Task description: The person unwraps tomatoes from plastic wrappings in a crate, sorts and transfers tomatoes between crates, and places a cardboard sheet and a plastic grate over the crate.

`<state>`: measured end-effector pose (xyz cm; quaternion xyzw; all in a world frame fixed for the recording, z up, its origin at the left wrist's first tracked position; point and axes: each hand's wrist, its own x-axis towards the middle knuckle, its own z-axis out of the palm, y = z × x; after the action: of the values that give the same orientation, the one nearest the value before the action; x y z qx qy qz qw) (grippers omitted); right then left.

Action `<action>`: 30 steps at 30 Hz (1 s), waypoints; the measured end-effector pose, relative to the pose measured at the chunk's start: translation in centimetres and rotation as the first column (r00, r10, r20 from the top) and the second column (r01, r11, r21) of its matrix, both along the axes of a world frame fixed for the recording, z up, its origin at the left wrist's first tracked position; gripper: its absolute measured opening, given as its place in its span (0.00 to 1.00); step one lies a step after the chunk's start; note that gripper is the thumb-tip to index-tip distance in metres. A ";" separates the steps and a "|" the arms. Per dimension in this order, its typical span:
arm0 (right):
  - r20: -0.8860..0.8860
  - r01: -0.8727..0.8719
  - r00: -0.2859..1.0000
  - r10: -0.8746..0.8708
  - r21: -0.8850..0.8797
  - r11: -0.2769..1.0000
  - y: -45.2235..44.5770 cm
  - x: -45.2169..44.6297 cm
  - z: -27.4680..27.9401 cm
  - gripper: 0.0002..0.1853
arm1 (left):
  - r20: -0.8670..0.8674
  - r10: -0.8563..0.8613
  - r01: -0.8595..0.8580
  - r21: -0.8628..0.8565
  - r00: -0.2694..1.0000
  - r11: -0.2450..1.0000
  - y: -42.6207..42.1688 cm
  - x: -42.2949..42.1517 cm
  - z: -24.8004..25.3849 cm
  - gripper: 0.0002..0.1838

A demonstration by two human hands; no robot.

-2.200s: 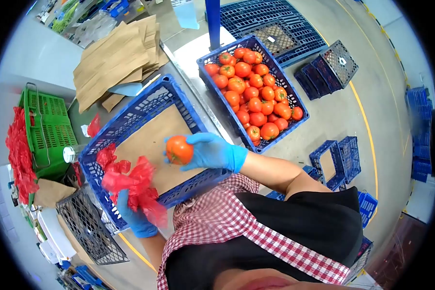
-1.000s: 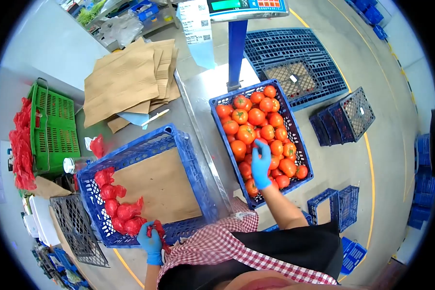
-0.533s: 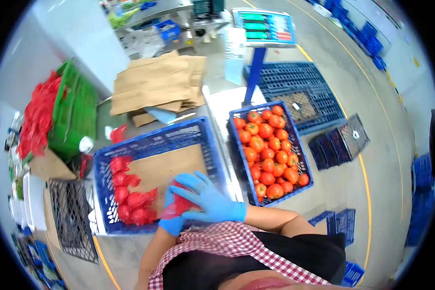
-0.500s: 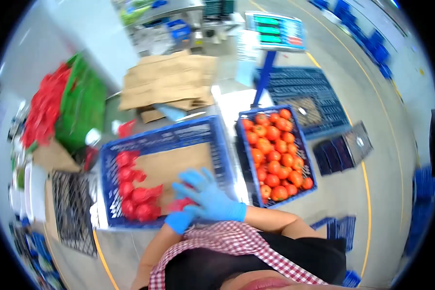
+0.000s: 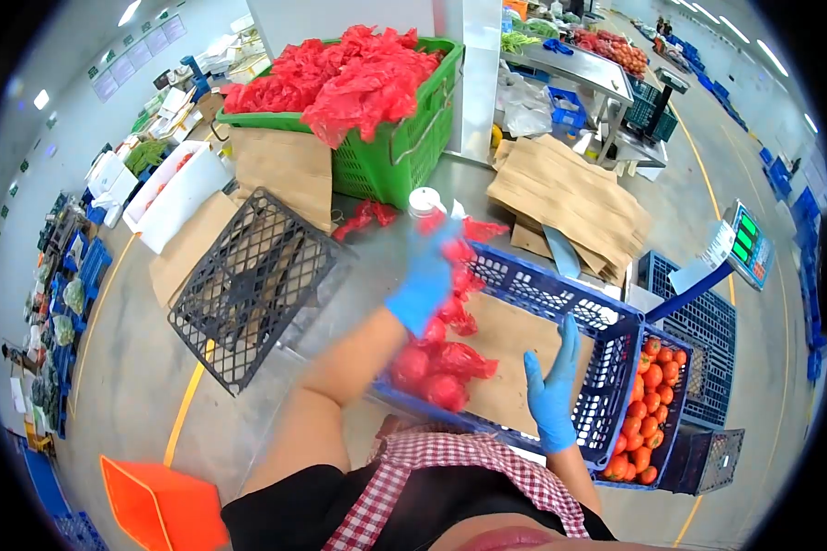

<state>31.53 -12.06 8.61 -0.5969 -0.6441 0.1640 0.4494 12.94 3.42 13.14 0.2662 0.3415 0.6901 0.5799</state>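
Observation:
My left hand (image 5: 421, 275), in a blue glove, is smeared by motion above the far left corner of a blue plastic crate (image 5: 629, 320). Red film shows beside its fingers; whether they grip any is unclear. My right hand (image 5: 553, 395), also gloved, has its thumb and fingers apart over the crate's right part, holding nothing. A sheet of brown cardboard (image 5: 515, 344) lines the crate. Along its left side sit several round items in red plastic bags (image 5: 446, 392). A smaller blue crate of tomatoes (image 5: 631, 427) stands to the right.
A green crate (image 5: 386, 170) heaped with red bags (image 5: 363, 78) stands beyond, near a white roll (image 5: 424, 202). Cardboard sheets (image 5: 570, 197) lie at the back. Left are a black lattice crate (image 5: 253, 289) and an orange bin (image 5: 161, 505); a scale display (image 5: 746, 243) rises right.
My view has swung left. My hands, together over the crate near a red item before, are now apart: the left has moved to the far left, and the right stays over the crate, open.

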 end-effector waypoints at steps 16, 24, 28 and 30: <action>0.041 0.535 0.837 -0.546 -0.277 0.798 -3.1 -3.1 -3.3 0.39 | -0.796 -0.191 -0.022 -0.219 -0.574 0.975 37.3 -14.5 3.8 0.48; 0.101 0.554 0.833 -0.545 -0.169 0.815 -2.9 -3.4 -2.7 0.38 | -0.542 -0.130 0.041 -0.291 -0.830 0.956 40.7 -14.5 0.9 0.30; 0.103 0.540 0.842 -0.530 -0.172 0.824 -4.8 -3.0 -2.0 0.38 | -0.770 -0.168 0.419 -0.500 -0.615 0.758 39.5 -17.3 4.0 0.24; 0.044 0.530 0.842 -0.537 -0.246 0.811 -6.6 -1.6 -3.4 0.36 | -0.897 -0.237 0.525 -0.415 -0.374 0.743 36.8 -19.7 6.8 0.23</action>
<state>29.97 -18.65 5.24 -0.8026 -0.4187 0.1189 0.4079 -6.73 40.24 19.92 0.8402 0.4670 0.0121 0.2753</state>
